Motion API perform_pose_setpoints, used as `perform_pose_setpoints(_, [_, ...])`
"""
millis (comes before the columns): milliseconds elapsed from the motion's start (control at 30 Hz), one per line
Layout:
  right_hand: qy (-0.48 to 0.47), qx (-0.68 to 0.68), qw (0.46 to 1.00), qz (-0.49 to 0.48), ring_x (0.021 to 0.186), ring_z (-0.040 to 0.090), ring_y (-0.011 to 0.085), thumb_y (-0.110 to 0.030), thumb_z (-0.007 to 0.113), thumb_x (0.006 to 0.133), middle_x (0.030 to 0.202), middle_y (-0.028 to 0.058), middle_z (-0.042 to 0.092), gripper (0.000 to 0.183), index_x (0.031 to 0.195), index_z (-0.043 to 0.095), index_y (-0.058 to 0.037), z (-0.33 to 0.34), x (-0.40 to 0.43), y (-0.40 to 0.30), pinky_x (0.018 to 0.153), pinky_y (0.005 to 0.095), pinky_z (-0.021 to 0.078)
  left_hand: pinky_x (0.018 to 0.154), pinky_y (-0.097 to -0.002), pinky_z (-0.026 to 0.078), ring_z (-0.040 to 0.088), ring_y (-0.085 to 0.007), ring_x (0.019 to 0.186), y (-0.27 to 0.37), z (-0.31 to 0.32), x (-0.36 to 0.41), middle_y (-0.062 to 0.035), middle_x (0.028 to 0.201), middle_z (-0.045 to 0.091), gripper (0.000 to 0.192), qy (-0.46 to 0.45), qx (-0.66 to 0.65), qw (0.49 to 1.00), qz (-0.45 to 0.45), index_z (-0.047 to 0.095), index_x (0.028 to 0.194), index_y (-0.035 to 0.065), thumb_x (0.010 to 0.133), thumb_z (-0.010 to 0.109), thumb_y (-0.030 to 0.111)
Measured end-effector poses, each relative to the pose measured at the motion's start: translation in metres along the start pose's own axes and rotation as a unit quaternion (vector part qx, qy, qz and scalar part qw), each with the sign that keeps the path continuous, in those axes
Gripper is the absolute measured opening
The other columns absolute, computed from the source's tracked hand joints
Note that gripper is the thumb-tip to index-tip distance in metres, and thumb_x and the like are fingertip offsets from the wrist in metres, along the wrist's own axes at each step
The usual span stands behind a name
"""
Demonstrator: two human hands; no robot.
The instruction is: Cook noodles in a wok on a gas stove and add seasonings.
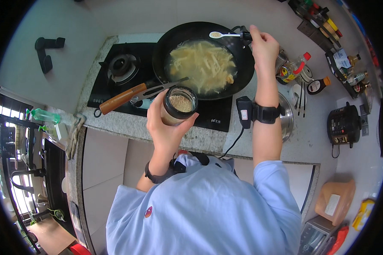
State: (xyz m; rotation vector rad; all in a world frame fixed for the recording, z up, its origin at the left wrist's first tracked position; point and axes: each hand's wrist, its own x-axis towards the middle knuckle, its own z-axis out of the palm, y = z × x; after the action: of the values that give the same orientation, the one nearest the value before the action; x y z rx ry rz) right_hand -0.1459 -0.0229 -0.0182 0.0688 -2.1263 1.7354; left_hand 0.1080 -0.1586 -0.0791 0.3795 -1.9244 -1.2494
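My left hand is closed around an open glass jar of tan granules, just in front of the wok. In my right hand is the dark handle of a small white spoon, which holds some granules over the wok's far right part. Pale strips of food lie in cloudy liquid inside the black wok. A slotted turner with a wooden handle rests across the wok's near left rim, its handle reaching over the black gas hob.
At left is a bare burner. Right of the wok stand a metal bowl, an oil bottle, a dark sauce bottle, and a white cup near chopsticks. Farther right is a black electric cooker.
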Motion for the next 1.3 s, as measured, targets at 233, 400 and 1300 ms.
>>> perform_pose_setpoints(233, [0.018,-0.010,0.998,-0.052,0.063,0.060,0.0184,-0.033,0.068,0.075,0.067,0.0100,0.064,0.037,0.075,0.065,0.0036,0.013,-0.002,0.005,0.064,0.0299,0.0464,0.083,-0.0283,0.046,0.058,-0.0160,0.094,-0.001,-0.003,-0.002,-0.0084,0.103,0.059,0.068,-0.025,0.017,0.999,0.023,0.047,0.116,0.0012,0.057,0.081,0.006])
perform_pose_setpoints(400, [0.064,-0.008,0.995,-0.082,0.066,0.062,0.0202,-0.032,0.068,0.075,0.069,0.0123,0.065,0.036,0.077,0.065,0.0034,0.015,-0.009,0.001,0.065,0.0310,0.0474,0.083,-0.0286,0.046,0.058,-0.0163,0.095,-0.002,-0.008,-0.005,-0.0085,0.103,0.059,0.068,-0.029,0.016,0.999,0.021,0.047,0.115,0.0010,0.056,0.080,0.004])
perform_pose_setpoints(1300, [0.030,-0.155,0.949,-0.272,0.071,0.060,0.0323,-0.020,0.065,0.075,0.075,0.0151,0.063,0.017,0.081,0.062,-0.0041,-0.005,-0.018,-0.002,0.065,0.0386,0.0466,0.084,-0.0283,0.045,0.058,-0.0154,0.092,-0.003,-0.004,-0.011,-0.0079,0.102,0.059,0.067,-0.050,0.000,0.999,0.011,0.047,0.114,0.0012,0.057,0.081,0.006])
